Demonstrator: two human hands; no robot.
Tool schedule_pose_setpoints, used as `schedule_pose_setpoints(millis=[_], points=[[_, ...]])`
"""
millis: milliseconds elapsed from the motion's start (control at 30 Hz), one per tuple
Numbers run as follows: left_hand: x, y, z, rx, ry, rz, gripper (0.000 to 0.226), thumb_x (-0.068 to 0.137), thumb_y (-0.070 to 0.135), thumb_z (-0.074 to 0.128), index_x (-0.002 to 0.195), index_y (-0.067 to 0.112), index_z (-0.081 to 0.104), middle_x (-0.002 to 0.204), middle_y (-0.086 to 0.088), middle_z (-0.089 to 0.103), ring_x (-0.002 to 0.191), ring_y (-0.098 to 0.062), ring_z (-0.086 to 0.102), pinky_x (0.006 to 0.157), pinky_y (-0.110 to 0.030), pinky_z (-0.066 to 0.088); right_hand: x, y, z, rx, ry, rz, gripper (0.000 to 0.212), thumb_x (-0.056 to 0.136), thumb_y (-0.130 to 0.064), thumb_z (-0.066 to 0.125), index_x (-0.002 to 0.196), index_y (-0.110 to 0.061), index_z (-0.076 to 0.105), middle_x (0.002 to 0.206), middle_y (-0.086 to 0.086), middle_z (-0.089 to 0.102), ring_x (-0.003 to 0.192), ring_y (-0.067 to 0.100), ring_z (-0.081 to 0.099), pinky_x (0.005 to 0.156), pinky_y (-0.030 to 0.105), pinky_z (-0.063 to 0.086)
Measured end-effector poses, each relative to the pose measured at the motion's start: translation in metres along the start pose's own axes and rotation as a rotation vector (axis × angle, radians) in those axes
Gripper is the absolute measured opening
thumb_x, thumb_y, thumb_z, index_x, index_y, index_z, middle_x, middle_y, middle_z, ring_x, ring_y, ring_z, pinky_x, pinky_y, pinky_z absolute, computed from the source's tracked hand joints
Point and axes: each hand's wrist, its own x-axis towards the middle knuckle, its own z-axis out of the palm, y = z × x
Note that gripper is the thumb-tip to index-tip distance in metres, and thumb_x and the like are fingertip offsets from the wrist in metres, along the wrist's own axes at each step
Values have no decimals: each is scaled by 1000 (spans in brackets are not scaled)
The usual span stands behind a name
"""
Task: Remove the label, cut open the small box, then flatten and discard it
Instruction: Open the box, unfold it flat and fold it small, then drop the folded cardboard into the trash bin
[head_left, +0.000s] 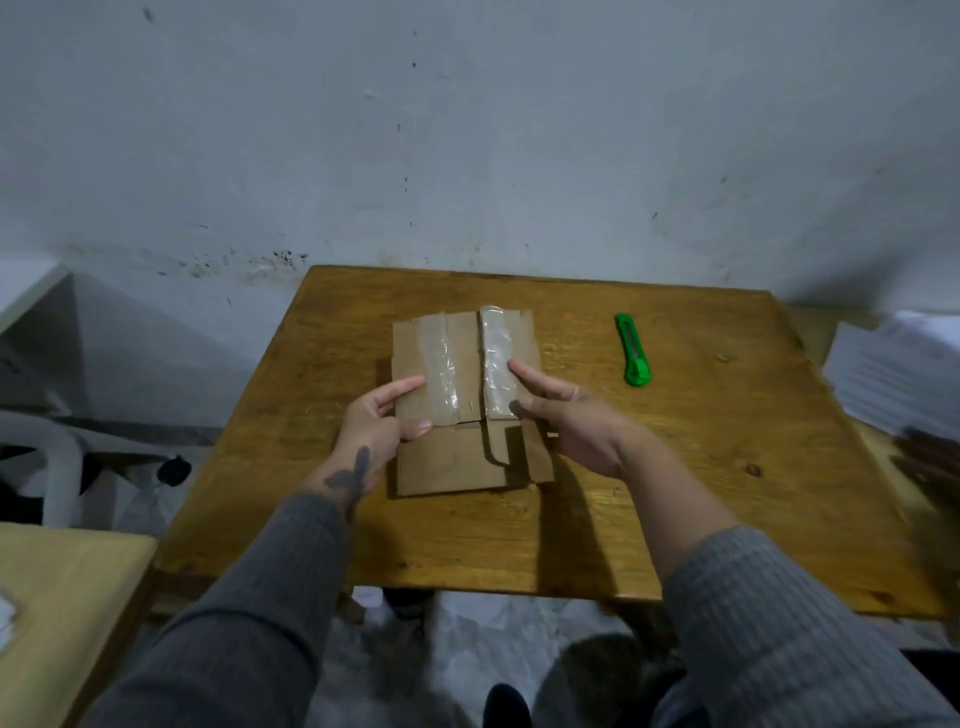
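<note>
One flattened cardboard box (457, 400) lay near the middle of the wooden counter (675, 467), its panels spread flat and two strips of clear tape (439, 364) running along the far panels, one on each side of the centre slit. One green utility knife (632, 349) lay on the counter to the right of the box, apart from it and untouched. Two hands were in view, both in grey ribbed sleeves (779, 623). The left hand (382, 421) rested at the box's left edge, forefinger extended flat across the left panel toward the tape, thumb lying on the fold line lower down; those fingers (410, 387) were spread apart, pressing on the cardboard rather than pinching it. The right hand (571, 415) lay over the right side of the box, index finger stretched out with its tip on the right tape strip, the remaining fingers loosely curled; whether they gripped the cardboard edge could not be told. A stack of white papers (893, 374) sat at the right edge of the frame.
</note>
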Motion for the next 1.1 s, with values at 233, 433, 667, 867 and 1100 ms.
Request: schedule_pose_setpoints(millis=[233,433,667,867,1100], points=[[-61,-3,-5,97,-106,41,56,79,-7,65,120,31,60,136,-5,53,122,-24,50,89,-42,52,-75,22,16,-58,-4,-25,80,85,16,47,139,-43,41,153,-5,29,127,26,46,101,48,46],[-111,-26,9,360,-209,269,82,76,-11,68,142,30,41,140,2,48,118,-9,48,101,-27,45,-138,64,38,-318,291,-86,93,81,18,58,142,-47,31,147,6,40,111,19,53,84,36,56],[-152,-52,76,929,-344,406,87,79,16,74,143,44,23,147,-1,42,127,-18,47,96,-25,40,-226,104,6,-402,516,16,105,78,12,67,138,-61,20,108,8,54,96,27,63,74,43,60],[-190,-106,151,1025,-393,414,85,78,20,76,143,45,27,144,1,47,121,-16,51,88,-23,40,-298,162,-45,-277,655,41,100,73,18,69,137,-51,37,102,1,54,90,24,67,69,38,61],[-245,-207,247,1183,-287,318,74,87,20,67,143,50,28,114,0,66,75,-9,50,69,-29,45,-367,248,-112,-199,744,173,100,71,20,69,138,-48,38,98,-1,51,83,20,59,54,27,58]])
